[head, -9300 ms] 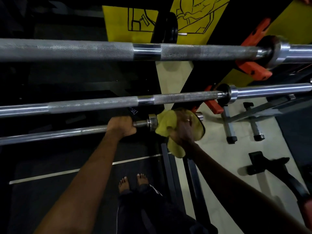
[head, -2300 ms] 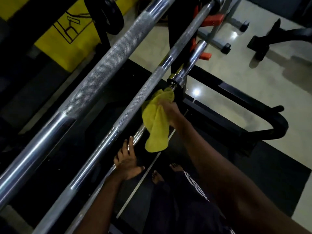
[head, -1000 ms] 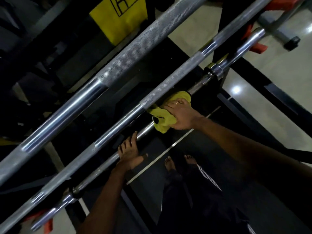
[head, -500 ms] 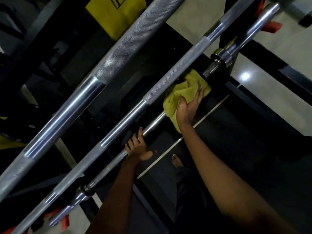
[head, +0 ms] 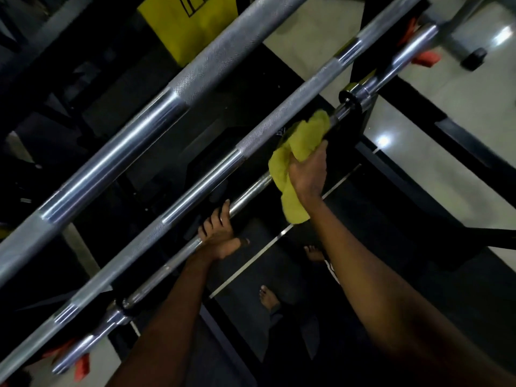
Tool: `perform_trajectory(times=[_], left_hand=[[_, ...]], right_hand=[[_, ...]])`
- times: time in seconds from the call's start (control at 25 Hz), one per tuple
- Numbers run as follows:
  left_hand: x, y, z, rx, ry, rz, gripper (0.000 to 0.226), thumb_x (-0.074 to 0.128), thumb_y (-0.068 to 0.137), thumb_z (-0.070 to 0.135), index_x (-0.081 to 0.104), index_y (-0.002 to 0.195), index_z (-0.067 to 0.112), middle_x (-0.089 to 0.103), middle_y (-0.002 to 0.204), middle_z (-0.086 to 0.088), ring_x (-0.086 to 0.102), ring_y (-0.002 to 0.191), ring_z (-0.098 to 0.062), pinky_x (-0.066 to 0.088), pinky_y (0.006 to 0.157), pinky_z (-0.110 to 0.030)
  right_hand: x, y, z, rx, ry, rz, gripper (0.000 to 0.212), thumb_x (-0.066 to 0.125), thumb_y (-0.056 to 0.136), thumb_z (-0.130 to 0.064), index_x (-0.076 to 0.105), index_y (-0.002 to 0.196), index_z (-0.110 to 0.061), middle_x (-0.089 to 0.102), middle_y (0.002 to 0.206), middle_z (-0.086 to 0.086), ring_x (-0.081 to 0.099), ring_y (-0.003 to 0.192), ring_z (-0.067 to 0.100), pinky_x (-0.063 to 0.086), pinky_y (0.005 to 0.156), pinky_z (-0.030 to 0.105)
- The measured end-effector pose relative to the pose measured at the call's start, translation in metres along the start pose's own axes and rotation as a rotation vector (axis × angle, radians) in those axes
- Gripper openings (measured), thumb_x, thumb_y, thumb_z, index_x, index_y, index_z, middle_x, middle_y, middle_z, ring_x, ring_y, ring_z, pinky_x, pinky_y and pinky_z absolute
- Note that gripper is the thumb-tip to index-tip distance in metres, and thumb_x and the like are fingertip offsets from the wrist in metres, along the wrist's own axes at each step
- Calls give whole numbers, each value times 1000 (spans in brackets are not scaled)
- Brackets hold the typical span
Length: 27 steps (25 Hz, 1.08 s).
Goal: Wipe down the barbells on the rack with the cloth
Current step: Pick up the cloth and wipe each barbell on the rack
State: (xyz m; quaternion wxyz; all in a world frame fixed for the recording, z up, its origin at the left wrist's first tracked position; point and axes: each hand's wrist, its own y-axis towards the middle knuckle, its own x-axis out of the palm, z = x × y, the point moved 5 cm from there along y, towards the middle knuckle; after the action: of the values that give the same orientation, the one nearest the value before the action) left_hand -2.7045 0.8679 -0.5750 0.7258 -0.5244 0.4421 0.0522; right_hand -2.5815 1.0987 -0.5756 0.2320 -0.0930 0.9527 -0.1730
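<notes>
Gym rack (head: 363, 121), cloth (head: 296, 152) on lowest barbell (head: 245, 196)

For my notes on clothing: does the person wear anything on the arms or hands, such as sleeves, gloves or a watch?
No sleeve shows on the left forearm or the right forearm; both are bare. The left hand and the right hand have no gloves, and no watch shows at either wrist. A ring is too small to tell here.
</notes>
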Motion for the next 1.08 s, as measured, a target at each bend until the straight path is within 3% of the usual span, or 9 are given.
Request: perform_trajectory(times=[0.08, 0.24, 0.4, 0.52, 0.6, 0.76, 0.84, 0.96, 1.08], left_hand=[[-6, 0, -6, 71, -47, -50, 115, 73, 76, 50, -15, 150, 40, 4, 160, -7, 11, 144, -36, 9, 116, -54], [-6, -10, -50, 111, -182, 32, 85, 58, 89, 51, 3, 153, 42, 23, 157, -10, 21, 142, -35, 15, 113, -55], [21, -33, -106, 69, -166, 250, 85, 16, 80, 72, 15, 155, 31, 37, 150, -10, 32, 136, -35, 20, 111, -56], [23, -28, -110, 28, -182, 211, 79, 22, 86, 69, 13, 154, 31, 33, 152, -11, 28, 137, -35, 15, 112, -54], [23, -26, -107, 15, -136, 212, 74, 37, 93, 62, 11, 154, 29, 30, 152, -13, 27, 137, -37, 15, 112, -53], [24, -24, -105, -3, -73, 195, 87, 58, 88, 52, 6, 154, 28, 27, 151, -13, 27, 135, -38, 17, 112, -52], [23, -23, -105, -7, -52, 192, 94, 63, 84, 52, 5, 154, 28, 24, 153, -12, 26, 136, -39, 17, 112, -52], [23, -22, -104, 4, -43, 182, 100, 66, 82, 54, 2, 154, 28, 19, 154, -12, 24, 137, -40, 16, 113, -53], [24, -21, -105, 5, -41, 178, 102, 65, 81, 56, 1, 154, 28, 17, 155, -11, 24, 136, -40, 17, 113, -54]], right_hand=[[-12, 1, -21, -198, -136, 9, 71, 72, 70, -49, 43, 130, -24, 58, 127, 1, 64, 106, 26, 55, 88, 44], [-19, -4, -42, -434, -586, 96, 69, 69, 82, -27, 42, 142, -11, 42, 144, 20, 48, 123, 42, 41, 98, 49], [34, -67, -23, -598, -849, -316, 91, 75, 73, -35, 31, 149, -10, 39, 147, 17, 44, 129, 41, 40, 104, 52], [51, -100, -22, -831, -869, -593, 81, 64, 78, -48, 41, 145, -8, 49, 141, 16, 48, 129, 37, 40, 106, 51], [44, -82, -34, -779, -707, -680, 71, 54, 86, -49, 49, 138, -1, 56, 132, 22, 56, 120, 41, 42, 105, 50], [2, -14, -48, -557, -587, -267, 72, 55, 79, -50, 44, 131, -1, 59, 118, 18, 59, 108, 38, 41, 100, 54], [-14, -6, -39, -505, -546, -28, 65, 56, 83, -46, 42, 134, -7, 53, 127, 17, 53, 115, 36, 38, 103, 52], [3, -25, -30, -537, -710, -72, 76, 60, 83, -32, 31, 149, -10, 30, 151, 21, 27, 140, 45, 20, 115, 58], [37, -68, -21, -697, -870, -173, 82, 64, 71, -34, 42, 146, -10, 38, 149, 18, 34, 135, 44, 31, 108, 55]])
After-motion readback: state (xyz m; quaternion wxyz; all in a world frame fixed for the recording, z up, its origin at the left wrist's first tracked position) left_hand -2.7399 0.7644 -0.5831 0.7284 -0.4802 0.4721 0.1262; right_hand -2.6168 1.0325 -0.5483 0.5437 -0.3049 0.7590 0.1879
